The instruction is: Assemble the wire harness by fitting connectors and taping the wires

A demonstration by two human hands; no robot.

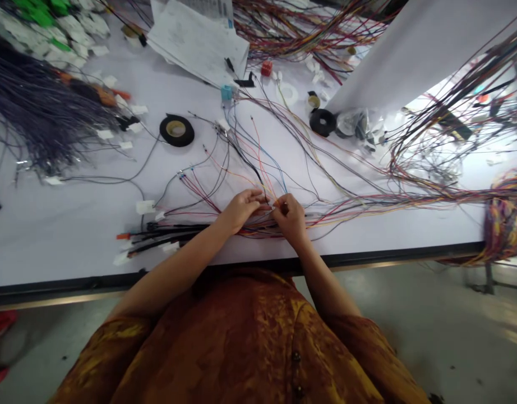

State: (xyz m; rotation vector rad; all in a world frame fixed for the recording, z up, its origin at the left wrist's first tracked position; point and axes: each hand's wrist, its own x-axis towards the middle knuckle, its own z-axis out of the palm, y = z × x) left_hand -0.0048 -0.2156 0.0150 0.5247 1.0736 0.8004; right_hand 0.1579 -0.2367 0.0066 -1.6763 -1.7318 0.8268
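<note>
Near the table's front edge, my left hand (244, 210) and my right hand (290, 217) are close together over a bundle of wires (258, 229). The fingertips of my right hand pinch thin wires, among them an orange one. My left fingers are bent around the same wires, and a dark wire (258, 175) runs down to them. Several loose red, blue and orange wires (258, 143) fan out behind my hands. Black-sleeved branches (170, 235) of the bundle lie to the left. Just what sits between the left fingertips is too small to make out.
A roll of black tape (176, 130) lies at mid-left, another black roll (323, 122) at the right. Paper sheets (195, 45) are at the back. Purple wires (44, 101) pile up at left. A white post (393, 62) rises at right. A dark edge (368, 257) borders the table (73, 230).
</note>
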